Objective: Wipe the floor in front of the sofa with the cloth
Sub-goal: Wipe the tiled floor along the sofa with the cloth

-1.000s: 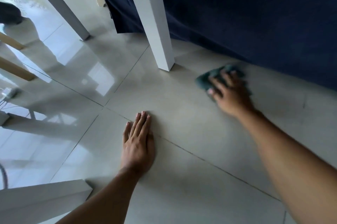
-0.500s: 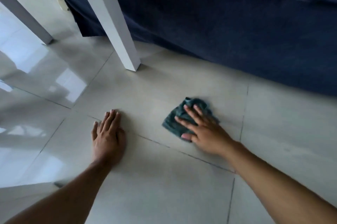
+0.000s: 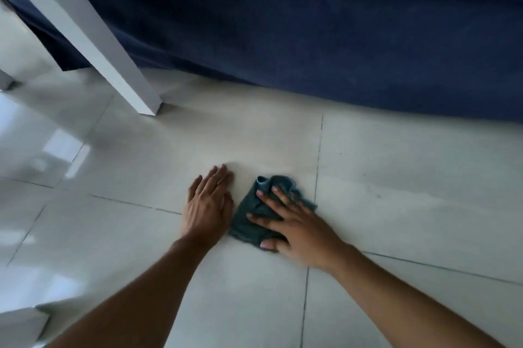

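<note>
Right hand [image 3: 297,229] centre frame, fingers spread flat, pressing crumpled cloth [image 3: 249,223] onto floor [image 3: 410,192]. Left hand [image 3: 208,206] flat, fingers together, on tile just beside cloth.

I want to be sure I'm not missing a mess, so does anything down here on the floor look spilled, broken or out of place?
Nothing stands out. The cloth lies bunched under the right hand, the left hand rests flat on the floor, and the tiles before the sofa show only faint streaks, no spill or damage.
</note>
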